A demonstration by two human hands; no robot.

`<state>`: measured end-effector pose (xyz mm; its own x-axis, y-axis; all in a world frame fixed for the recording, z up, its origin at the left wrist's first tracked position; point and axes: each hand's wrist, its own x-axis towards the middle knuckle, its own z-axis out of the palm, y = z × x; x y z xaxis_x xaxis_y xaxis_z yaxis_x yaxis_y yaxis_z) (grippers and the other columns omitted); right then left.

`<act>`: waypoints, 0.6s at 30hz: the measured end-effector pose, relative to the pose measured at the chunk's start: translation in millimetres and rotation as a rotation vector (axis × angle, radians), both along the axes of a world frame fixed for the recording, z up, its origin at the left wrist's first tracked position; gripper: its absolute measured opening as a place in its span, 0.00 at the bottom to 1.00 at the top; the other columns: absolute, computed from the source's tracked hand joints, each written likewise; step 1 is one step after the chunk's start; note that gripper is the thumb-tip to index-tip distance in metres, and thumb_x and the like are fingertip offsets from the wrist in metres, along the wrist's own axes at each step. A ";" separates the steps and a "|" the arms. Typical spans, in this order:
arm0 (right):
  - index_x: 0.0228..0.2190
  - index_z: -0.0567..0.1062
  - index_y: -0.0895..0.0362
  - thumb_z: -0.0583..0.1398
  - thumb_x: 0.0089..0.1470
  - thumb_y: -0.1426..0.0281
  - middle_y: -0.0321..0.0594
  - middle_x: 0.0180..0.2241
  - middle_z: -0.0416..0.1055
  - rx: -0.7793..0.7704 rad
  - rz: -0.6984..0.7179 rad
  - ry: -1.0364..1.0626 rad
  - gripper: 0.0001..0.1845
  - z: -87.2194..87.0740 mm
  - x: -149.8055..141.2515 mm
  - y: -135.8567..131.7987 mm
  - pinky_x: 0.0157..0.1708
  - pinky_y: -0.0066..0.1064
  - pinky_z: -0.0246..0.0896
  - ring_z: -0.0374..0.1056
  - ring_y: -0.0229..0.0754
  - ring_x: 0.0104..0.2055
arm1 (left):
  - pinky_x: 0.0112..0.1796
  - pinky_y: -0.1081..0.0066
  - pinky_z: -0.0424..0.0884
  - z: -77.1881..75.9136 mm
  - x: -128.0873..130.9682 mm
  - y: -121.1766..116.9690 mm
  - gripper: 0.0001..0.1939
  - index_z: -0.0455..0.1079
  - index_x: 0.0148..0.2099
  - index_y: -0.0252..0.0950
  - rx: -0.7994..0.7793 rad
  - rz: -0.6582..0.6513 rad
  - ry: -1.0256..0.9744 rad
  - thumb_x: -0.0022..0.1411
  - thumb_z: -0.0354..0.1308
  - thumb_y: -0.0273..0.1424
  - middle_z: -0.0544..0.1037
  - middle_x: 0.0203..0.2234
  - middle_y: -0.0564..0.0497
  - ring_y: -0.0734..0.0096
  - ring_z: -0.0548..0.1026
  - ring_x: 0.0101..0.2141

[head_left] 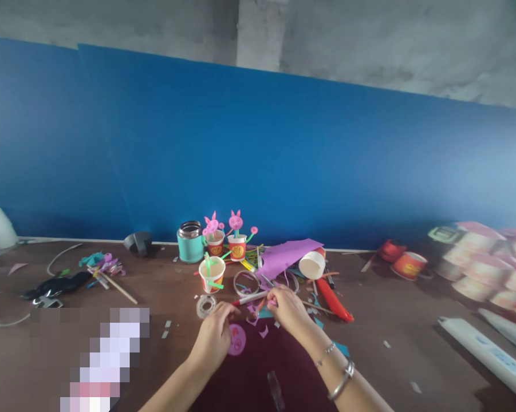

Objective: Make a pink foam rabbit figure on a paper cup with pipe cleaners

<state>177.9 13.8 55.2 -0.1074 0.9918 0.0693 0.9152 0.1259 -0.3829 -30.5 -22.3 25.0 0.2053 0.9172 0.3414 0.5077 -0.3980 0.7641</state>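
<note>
My left hand [216,331] is low over the table, its fingers loosely bent and apart, with nothing visible in them. Right beside it lies a round pink paper face [237,340]; whether the hand touches it I cannot tell. A red and white pen [249,298] lies just beyond the fingertips. My right hand [287,309] is closed around what look like scissors [267,280], blades pointing away, a bit of pink showing at the fingers. Purple paper [283,257] lies behind it. Paper scraps [263,332] are scattered between the hands.
Two paper cups [237,249] with pink paper figures stand at the back, beside a turquoise jar [190,246]. Nearer are a cup with green strips [211,281], a tape roll [206,307], a tipped cup [312,265] and a red utility-knife-like object [335,300]. Stacked cups [485,269] stand right.
</note>
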 end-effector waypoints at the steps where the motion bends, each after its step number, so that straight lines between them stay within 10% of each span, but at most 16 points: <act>1: 0.29 0.76 0.58 0.59 0.45 0.79 0.44 0.33 0.73 0.004 0.002 0.009 0.08 2.0 0.3 -0.4 0.41 0.32 0.59 0.69 0.45 0.40 | 0.37 0.68 0.69 -1.0 0.2 0.1 0.18 0.69 0.35 0.35 -0.001 -0.026 -0.014 0.51 0.41 0.15 0.76 0.31 0.48 0.67 0.73 0.34; 11: 0.26 0.78 0.59 0.55 0.46 0.77 0.36 0.22 0.75 -0.254 0.236 0.554 0.11 3.5 -29.4 -19.9 0.25 0.26 0.62 0.69 0.39 0.24 | 0.47 0.66 0.68 -15.2 4.4 7.9 0.25 0.70 0.45 0.34 -0.094 -0.036 -0.125 0.48 0.42 0.15 0.78 0.42 0.46 0.68 0.74 0.44; 18: 0.35 0.78 0.56 0.55 0.52 0.76 0.41 0.37 0.76 0.163 0.337 0.281 0.13 1.7 -30.9 -16.8 0.47 0.35 0.59 0.69 0.44 0.41 | 0.47 0.64 0.69 -14.0 2.2 11.9 0.24 0.70 0.45 0.33 -0.072 -0.016 -0.172 0.50 0.42 0.15 0.78 0.42 0.45 0.66 0.74 0.44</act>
